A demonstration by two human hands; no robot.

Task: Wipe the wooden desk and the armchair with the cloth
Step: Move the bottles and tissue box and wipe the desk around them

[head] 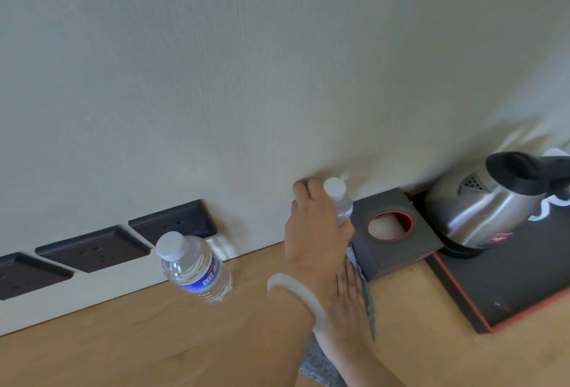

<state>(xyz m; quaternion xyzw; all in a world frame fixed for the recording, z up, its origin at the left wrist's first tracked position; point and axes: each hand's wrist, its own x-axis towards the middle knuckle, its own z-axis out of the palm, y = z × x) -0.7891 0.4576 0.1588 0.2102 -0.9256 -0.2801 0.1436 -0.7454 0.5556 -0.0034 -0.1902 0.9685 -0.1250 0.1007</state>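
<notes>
- Right hand point(348, 303): flat, fingers straight, pressed down on the grey cloth point(368, 297); nothing gripped.
- Cloth: spread on the wooden desk point(185, 340), far edge against the side of a black box point(398, 241) with a round hole; near end trailing under the wrist toward the lower frame edge.
- Left hand point(311, 232), pale bracelet point(293, 294) at the wrist: fingers curled round a small water bottle point(337, 198) close to the wall point(277, 78), just beside the box; lifted or standing, cannot tell.
- Step, as judged: desk wiping in hand, bottle being cleared from the cloth's path. Armchair out of view.
- Next move, as judged: bottle held clear or set aside, then cloth swept along the strip by the wall; even, light pressure.
- Edges: wall junction closing the back; box and red-rimmed black tray point(509, 288) bearing a steel kettle point(481, 211) closing the right.
- Open room: bare wood leftward and toward the wearer. Second bottle point(192, 266) near the wall below dark sockets point(92, 248), well apart from the hands; sole obstacle to a leftward sweep, probably light and easily tipped.
</notes>
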